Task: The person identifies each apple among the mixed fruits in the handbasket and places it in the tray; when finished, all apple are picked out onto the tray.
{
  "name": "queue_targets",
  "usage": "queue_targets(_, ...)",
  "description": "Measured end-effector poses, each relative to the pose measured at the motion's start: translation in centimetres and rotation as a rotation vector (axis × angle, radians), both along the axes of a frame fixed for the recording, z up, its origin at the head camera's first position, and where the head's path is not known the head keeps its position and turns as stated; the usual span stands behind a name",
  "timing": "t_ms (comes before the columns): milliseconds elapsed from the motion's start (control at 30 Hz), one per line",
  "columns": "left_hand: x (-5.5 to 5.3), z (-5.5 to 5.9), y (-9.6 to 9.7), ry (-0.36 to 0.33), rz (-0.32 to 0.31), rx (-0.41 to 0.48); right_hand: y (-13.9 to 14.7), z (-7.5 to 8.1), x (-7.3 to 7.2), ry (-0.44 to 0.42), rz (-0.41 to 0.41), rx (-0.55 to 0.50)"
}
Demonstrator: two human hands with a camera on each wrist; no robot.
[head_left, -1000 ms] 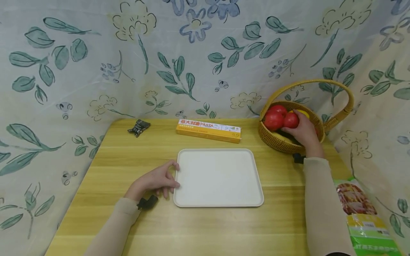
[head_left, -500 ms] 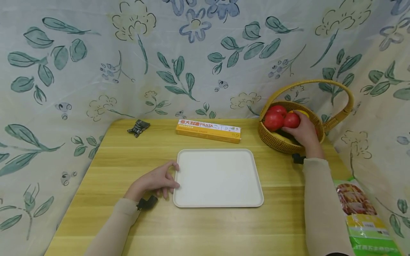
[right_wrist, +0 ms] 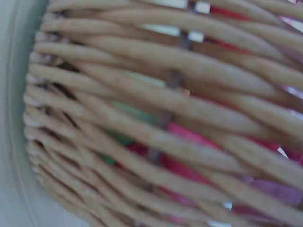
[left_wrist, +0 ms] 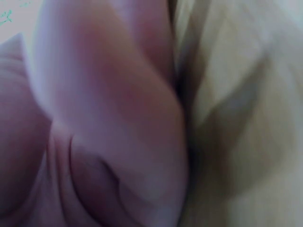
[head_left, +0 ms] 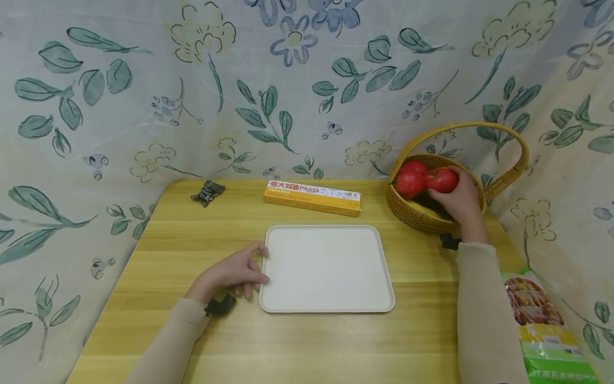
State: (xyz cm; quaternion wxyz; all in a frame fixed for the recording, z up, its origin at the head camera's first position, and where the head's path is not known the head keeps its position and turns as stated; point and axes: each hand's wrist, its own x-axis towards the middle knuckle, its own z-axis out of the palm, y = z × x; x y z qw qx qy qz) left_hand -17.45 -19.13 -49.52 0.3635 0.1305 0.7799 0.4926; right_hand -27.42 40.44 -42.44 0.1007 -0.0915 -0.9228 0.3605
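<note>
The right hand (head_left: 461,196) reaches over the near right rim of the wicker basket (head_left: 404,209), with its thumb in front and its fingers behind the held red fruit (head_left: 442,180), which it grips. That fruit lies inside the basket, right at the fingertips, and in the head view its left side meets two other red fruits (head_left: 409,182) on the side away from the hand. The basket, with its tall arched handle (head_left: 462,127), stands at the far right of the desk (head_left: 307,344), well apart from the left hand (head_left: 232,271). That hand rests at the left edge of the white tray (head_left: 326,269), thumb and index finger spread and touching the rim, the other fingers loosely bent below; it carries nothing. The tray lies flat between the hands, nearer than the basket. Beyond it lies a pasta box (head_left: 312,198), with a small crumpled dark object (head_left: 208,193) farther left. A green and yellow packet (head_left: 549,336) lies beside the right sleeve (head_left: 486,309). The right wrist view shows mostly basket weave, with red and green glimpsed through the gaps; the left wrist view is blurred.
</note>
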Motion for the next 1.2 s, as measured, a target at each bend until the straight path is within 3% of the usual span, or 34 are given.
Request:
queue_targets(267, 0.0, 0.0, 0.0, 0.000, 0.006, 0.001, -0.4, 0.7, 1.5, 0.004, -0.065, -0.038)
queue_targets(533, 0.1, 0.0, -0.1, 0.004, 0.009, -0.009, -1.2, 1.5, 3.3, 0.041, -0.067, -0.085)
queue_targets(900, 0.1, 0.1, 0.0, 0.011, 0.003, 0.000, -4.7, 3.1, 5.7, 0.177, 0.008, -0.053)
queue_targets(1200, 0.0, 0.0, -0.1, -0.007, -0.001, 0.004, -8.6, 3.9, 6.3, 0.167, 0.146, -0.099)
